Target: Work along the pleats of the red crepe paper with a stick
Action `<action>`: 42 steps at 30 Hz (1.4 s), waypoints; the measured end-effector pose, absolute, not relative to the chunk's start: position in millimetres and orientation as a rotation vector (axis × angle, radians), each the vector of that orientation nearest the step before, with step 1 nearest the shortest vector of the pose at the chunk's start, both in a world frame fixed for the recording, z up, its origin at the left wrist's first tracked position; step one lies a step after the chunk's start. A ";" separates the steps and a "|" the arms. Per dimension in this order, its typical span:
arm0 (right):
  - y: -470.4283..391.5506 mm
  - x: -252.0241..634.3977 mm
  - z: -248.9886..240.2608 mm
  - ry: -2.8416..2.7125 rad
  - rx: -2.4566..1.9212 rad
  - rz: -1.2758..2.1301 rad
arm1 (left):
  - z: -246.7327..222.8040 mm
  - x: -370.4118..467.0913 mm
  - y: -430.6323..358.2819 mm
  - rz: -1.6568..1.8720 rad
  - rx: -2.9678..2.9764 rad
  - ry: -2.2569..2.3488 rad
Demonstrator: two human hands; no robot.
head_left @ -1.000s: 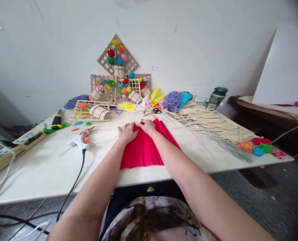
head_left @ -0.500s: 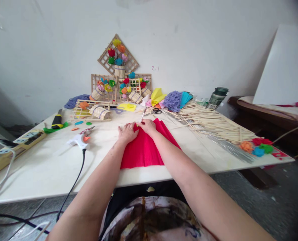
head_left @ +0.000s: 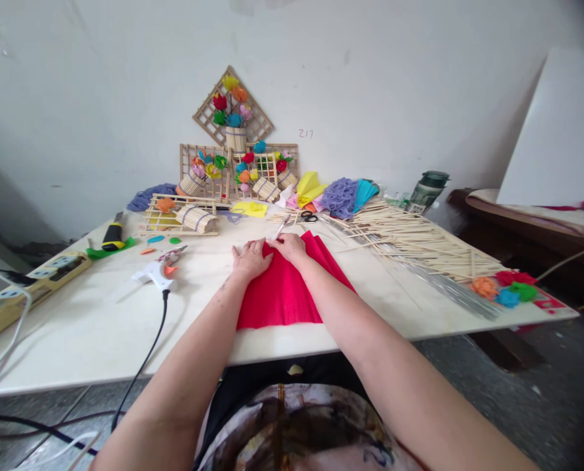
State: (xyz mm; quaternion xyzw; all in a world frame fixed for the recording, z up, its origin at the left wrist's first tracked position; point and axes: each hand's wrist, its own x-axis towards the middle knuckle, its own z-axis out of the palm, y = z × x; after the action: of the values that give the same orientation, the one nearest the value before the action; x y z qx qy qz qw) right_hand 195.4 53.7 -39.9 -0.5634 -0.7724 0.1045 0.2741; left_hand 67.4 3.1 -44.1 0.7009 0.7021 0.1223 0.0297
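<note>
A sheet of red crepe paper (head_left: 282,297) lies on the table under both forearms, its far edge beneath my hands. My left hand (head_left: 253,259) rests flat on its far left corner, fingers stretched out. My right hand (head_left: 289,247) is closed round a slim white pen (head_left: 281,226), which leans up and away from the fingers. The pen's tip is hidden by the fingers, close to my left fingertips. Black-handled scissors (head_left: 308,216) lie just beyond the right hand.
Left are a white glue gun (head_left: 155,272) with its cable, a yellow-black utility knife (head_left: 113,237) and a power strip (head_left: 51,275). Thin wooden sticks (head_left: 419,239) and metal wires (head_left: 449,291) cover the right side. Stick lattices with paper flowers (head_left: 233,121) stand at the wall.
The pen has tipped slightly lower to the right within my right hand. My left hand and the red paper stay in place.
</note>
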 end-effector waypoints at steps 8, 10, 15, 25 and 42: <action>53.1 195.1 -39.0 -2.084 -1.525 0.264 | -45.4 66.8 3.7 0.393 2.170 2.159; 52.8 195.1 -38.7 -2.087 -1.525 0.259 | -45.6 66.7 3.9 0.395 2.168 2.158; 53.0 195.2 -38.5 -2.093 -1.531 0.262 | -46.3 66.6 4.5 0.397 2.163 2.157; 52.6 195.4 -39.2 -2.074 -1.493 0.270 | -45.7 67.3 3.8 0.401 2.163 2.149; 52.0 193.6 -39.6 -2.127 -1.538 0.174 | -45.9 67.0 3.9 0.389 2.191 2.158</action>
State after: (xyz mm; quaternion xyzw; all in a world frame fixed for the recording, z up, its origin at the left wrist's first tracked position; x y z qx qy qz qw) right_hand 193.6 52.0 -39.6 -0.5658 -0.7823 0.0641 0.2525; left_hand 67.0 3.9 -45.9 0.7066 0.6961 0.1254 0.0210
